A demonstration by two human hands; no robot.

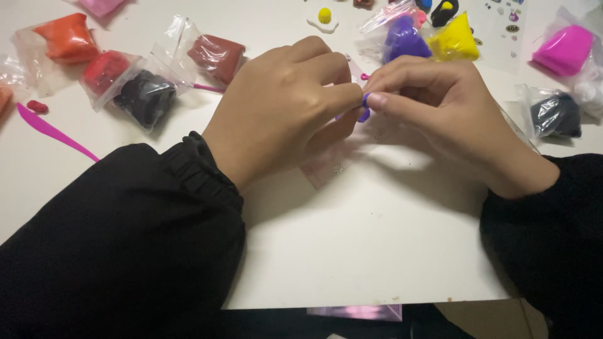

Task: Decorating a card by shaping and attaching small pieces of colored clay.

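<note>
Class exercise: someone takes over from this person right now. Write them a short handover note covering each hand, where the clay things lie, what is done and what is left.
Left hand and right hand meet above the white sheet, together pinching a small purple clay bit.
Purple bag and yellow bag lie just beyond the hands; pink bag far right; black bag, red bag, brown bag and orange bag to the left.
Pink tool lies left of the sleeve.
Done: a fried-egg clay figure sits at the top.
Left: the purple bit is not yet set down.
</note>
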